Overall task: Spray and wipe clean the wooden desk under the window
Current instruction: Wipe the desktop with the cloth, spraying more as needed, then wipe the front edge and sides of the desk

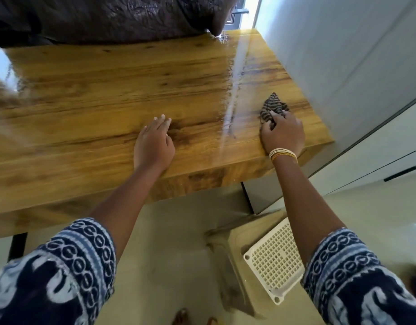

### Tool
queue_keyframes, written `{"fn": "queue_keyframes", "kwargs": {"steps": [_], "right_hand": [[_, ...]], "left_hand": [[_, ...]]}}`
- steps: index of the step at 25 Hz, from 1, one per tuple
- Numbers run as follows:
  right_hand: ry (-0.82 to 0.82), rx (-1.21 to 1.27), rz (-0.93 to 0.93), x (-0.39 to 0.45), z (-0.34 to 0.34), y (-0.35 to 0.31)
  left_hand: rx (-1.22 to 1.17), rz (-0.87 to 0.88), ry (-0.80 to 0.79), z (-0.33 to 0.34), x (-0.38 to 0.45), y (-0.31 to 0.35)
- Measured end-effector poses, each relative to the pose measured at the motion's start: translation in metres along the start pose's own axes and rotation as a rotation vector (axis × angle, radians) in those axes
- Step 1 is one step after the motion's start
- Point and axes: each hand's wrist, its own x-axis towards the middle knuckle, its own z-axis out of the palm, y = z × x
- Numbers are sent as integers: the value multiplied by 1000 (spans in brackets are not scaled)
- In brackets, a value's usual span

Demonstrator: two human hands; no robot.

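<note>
Head view, looking down over both arms. Wooden desk (89,95) filled the upper half, glossy, with a bright streak of reflected light and wet-looking smears running along its right part. Dark curtain (104,17) hung over the far edge, a slice of window (245,12) visible beside it at top right. Pale wall (343,55) stood just beside the desk's right end.

Left hand (153,141) lay flat on the desktop near the front edge, palm down, fingers stretched forward and close together, gripping nothing. Right hand (283,134) pressed down on a striped cloth (271,105) near the desk's right end, fingers curled over the near part of the cloth, the rest bunched ahead of the fingertips. Bangles (283,154) sat on the right wrist. Patterned blue-and-white sleeves (68,266) covered both upper arms.

Below the desk, a beige stool with a white lattice seat (275,259) stood on the pale floor (169,231), under the right arm.
</note>
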Motion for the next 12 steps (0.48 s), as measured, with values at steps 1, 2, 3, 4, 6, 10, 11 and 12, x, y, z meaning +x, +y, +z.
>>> {"fn": "queue_keyframes", "kwargs": {"steps": [1, 2, 3, 4, 6, 10, 11, 12], "right_hand": [[1, 2, -9, 1, 0, 2], [0, 4, -16, 1, 0, 3], [-1, 8, -22, 3, 0, 5], [-1, 11, -35, 3, -1, 6], [3, 20, -70, 2, -1, 7], [28, -35, -105, 5, 3, 8], [46, -55, -108, 5, 4, 7], [70, -82, -109, 6, 5, 6]], "left_hand": [[6, -2, 2, 1, 1, 1], [16, -1, 2, 1, 2, 2], [27, 3, 1, 1, 1, 2], [38, 8, -4, 0, 0, 3], [55, 21, -4, 1, -4, 4], [49, 14, -9, 4, -1, 0], [42, 18, -8, 6, 0, -2], [32, 23, -6, 7, 2, -2]]}}
